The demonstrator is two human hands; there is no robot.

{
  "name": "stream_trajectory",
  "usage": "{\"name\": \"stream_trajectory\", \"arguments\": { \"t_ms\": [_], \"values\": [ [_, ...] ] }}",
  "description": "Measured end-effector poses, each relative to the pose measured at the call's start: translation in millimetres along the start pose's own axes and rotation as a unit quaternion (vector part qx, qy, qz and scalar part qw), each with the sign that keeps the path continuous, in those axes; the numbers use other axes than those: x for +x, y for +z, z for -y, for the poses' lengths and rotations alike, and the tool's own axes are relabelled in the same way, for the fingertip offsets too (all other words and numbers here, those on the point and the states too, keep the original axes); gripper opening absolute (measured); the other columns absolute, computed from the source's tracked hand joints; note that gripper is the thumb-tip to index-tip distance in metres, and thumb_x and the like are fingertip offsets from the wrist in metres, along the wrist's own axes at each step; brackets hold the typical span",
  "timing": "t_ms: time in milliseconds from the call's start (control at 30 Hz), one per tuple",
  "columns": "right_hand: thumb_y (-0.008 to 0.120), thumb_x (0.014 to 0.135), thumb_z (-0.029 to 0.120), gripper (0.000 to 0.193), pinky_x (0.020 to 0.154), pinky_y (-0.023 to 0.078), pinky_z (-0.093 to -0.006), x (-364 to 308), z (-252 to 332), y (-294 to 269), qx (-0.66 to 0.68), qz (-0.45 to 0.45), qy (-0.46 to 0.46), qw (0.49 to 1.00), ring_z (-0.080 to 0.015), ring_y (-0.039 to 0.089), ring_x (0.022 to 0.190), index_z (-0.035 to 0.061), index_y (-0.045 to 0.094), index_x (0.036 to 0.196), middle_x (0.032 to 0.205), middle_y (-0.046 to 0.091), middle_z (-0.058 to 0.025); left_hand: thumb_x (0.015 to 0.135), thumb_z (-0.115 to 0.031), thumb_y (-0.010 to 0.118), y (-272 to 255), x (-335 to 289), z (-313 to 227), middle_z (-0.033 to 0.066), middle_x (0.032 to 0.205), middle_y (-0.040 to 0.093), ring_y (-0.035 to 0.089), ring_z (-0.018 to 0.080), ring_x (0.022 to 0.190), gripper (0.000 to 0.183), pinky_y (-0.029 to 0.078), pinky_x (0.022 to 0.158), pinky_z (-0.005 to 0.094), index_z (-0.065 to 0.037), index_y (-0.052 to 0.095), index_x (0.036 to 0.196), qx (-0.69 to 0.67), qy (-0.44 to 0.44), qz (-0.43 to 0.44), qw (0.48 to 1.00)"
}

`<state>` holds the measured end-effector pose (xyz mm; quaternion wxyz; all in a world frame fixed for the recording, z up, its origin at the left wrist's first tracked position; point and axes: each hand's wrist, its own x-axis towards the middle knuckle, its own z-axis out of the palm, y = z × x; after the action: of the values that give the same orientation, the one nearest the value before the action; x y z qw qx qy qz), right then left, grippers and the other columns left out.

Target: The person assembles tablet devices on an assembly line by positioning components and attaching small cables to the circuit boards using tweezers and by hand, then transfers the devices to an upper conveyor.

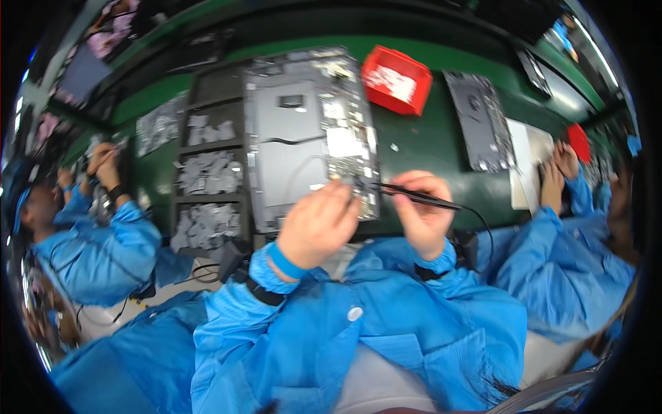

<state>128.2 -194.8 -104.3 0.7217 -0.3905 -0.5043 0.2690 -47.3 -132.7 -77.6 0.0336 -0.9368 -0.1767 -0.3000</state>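
A large grey electronics housing (293,172) lies in front of me, with circuit boards (338,114) and small parts along its right side. My left hand (318,226) rests over its near right part, fingers bent and drawn together at the board. What those fingertips hold, if anything, is hidden. Black tweezers (431,199) are in my right hand (424,212), pinched between thumb and fingers. Their tips point left and meet the board beside my left fingertips. A blue band (284,262) circles my left wrist.
Left of the housing stands a dark compartment tray (208,146) holding many small grey pieces. A red bin (420,103) with white pieces sits beyond, and another grey housing (476,124) lies to the right. Blue-sleeved co-workers sit on both sides; a thin black cable (488,228) curves near my right hand.
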Motion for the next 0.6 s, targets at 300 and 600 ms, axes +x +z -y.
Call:
{"name": "stream_trajectory", "arguments": {
  "t_ms": [300, 600],
  "values": [
    [0.071, 0.064, -0.006, 0.027, 0.069, 0.050, -0.0327, -17, -17, -3, -0.132, 0.022, -0.099, 0.986, -0.0268, 0.063, 0.080, 0.0001, 0.055, 0.084, 0.086, 0.064, -0.0151, 0.051, -0.006, 0.067, 10, -4, -11, 0.0117, 0.096, 0.059, 0.059, 0.0304, 0.092, 0.038, 0.051, 0.072, 0.0368, 0.000, 0.062, 0.088, -0.048, -0.039, 0.014, 0.998],
    [0.071, 0.060, -0.008, 0.028, 0.065, 0.052, -0.0335, -12, -10, -2, -0.194, 0.065, -0.154, 0.967, -0.0301, 0.064, 0.077, -0.0007, 0.054, 0.082, 0.086, 0.063, -0.0156, 0.059, -0.006, 0.064, 8, -3, -8, 0.0103, 0.098, 0.061, 0.059, 0.0263, 0.090, 0.027, 0.051, 0.068, 0.0331, -0.001, 0.063, 0.085, -0.036, -0.018, 0.021, 0.999]
  ]
}}
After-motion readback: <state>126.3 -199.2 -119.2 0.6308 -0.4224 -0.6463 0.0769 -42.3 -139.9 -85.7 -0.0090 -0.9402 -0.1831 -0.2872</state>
